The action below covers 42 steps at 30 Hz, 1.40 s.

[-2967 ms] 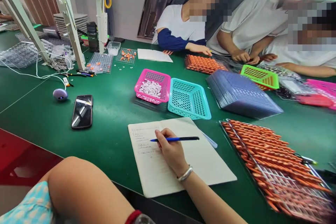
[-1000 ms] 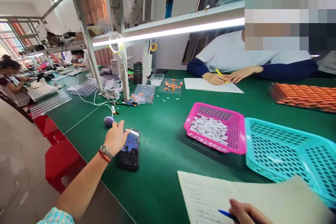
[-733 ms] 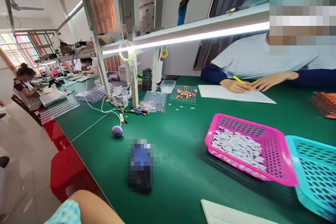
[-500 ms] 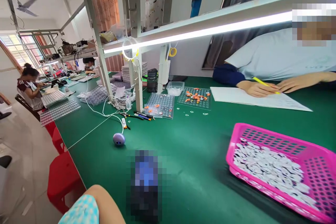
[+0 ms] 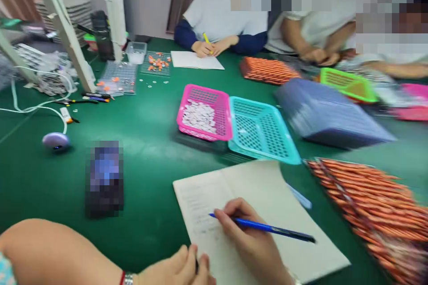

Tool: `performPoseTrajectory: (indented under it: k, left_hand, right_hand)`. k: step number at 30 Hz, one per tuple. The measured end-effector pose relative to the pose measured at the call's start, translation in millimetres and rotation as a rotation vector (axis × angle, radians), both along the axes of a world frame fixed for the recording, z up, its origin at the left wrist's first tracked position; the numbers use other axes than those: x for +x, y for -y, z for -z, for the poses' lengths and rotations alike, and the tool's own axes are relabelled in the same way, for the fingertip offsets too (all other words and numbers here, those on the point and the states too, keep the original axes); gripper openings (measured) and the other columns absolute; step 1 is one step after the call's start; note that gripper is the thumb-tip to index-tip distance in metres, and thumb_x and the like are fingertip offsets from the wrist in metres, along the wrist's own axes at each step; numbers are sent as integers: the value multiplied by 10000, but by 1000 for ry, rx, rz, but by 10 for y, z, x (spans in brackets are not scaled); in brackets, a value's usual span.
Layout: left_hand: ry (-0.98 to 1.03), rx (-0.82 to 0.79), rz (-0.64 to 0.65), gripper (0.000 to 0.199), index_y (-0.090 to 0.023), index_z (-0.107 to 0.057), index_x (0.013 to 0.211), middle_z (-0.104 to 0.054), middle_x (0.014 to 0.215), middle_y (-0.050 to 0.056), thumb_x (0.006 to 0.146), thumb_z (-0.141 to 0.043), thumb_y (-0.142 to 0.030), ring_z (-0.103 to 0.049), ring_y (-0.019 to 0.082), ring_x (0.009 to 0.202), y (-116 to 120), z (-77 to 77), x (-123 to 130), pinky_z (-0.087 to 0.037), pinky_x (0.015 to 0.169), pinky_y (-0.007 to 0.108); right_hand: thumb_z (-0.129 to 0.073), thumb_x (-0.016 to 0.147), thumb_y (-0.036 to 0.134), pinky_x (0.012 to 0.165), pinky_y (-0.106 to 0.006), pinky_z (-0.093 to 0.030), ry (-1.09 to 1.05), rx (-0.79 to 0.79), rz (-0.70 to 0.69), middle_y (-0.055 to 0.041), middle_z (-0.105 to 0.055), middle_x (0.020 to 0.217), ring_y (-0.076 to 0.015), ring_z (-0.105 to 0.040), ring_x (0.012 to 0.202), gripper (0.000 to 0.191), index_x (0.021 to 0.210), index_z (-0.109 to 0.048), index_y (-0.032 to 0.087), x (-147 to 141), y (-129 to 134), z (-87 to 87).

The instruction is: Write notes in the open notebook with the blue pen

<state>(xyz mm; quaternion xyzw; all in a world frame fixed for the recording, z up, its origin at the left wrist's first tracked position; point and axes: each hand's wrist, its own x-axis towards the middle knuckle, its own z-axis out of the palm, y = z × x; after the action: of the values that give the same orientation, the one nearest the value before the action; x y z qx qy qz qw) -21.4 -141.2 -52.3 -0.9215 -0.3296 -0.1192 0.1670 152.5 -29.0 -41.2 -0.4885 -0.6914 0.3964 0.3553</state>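
My right hand (image 5: 250, 236) is closed around a blue pen (image 5: 274, 228), its tip low over the written left page of an open notebook (image 5: 287, 205). At the bottom, my left hand (image 5: 180, 269) lies by the notebook's lower left edge, fingers curled; a small dark thing shows between the fingertips, too little of it to name. Left of the notebook is a blurred-out dark, phone-like object (image 5: 105, 180). Beyond the notebook, a pink basket (image 5: 222, 113) holds white pieces (image 5: 199, 116), beside a turquoise basket (image 5: 264, 129).
Orange bundled items (image 5: 374, 205) lie at the right, behind them a bluish stack (image 5: 331, 111) and a green basket (image 5: 347, 83). A purple round device (image 5: 56, 141) with a cable sits left. Across the table a person (image 5: 214, 13) writes with a yellow pen; others sit beside.
The view has swung right and down. My hands, the pen and the notebook are now in view, as are the turquoise basket and the orange bundles.
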Motion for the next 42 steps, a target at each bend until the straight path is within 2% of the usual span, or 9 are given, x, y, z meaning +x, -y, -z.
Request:
performPoseTrajectory:
  k: [2,6,13,27,42]
  left_hand:
    - [65,18,-29,242,-182,-684,1093,-740,1058,15,979,-472,-212,-689,195,928,-27,-47,-23,-517,817,309]
    - [29,20,-29,276,-174,-680,1107,-739,1069,25,992,-433,-218,-687,196,939,11,-163,-43,-487,843,317]
    - [13,39,-36,266,-158,-659,1123,-737,1098,82,987,-436,-204,-681,211,976,19,-150,-36,-463,857,329]
    - [21,34,-15,244,-160,-662,1095,-755,1069,71,981,-455,-224,-685,208,977,-8,-165,-41,-468,857,321]
    - [7,21,-15,260,-170,-663,1111,-749,1093,71,990,-440,-226,-681,199,987,-17,-183,-41,-468,851,308]
  right_hand:
    - [-675,801,375,458,-240,-488,-27,-5,-27,37,-549,542,-139,-557,484,275,633,-513,229,-33,97,-27]
    - [-656,827,293,461,-220,-462,-62,98,-45,61,-490,512,-110,-496,457,319,595,-446,230,-103,273,75]
    - [-562,868,234,425,-227,-358,-27,159,-146,82,-365,487,-91,-363,427,393,561,-316,238,-110,315,184]
    - [-523,901,221,424,-217,-348,46,175,-234,77,-357,495,-89,-364,429,395,581,-291,235,-76,322,200]
    - [-517,898,211,417,-216,-343,48,192,-221,79,-353,492,-88,-364,424,390,583,-289,238,-61,316,210]
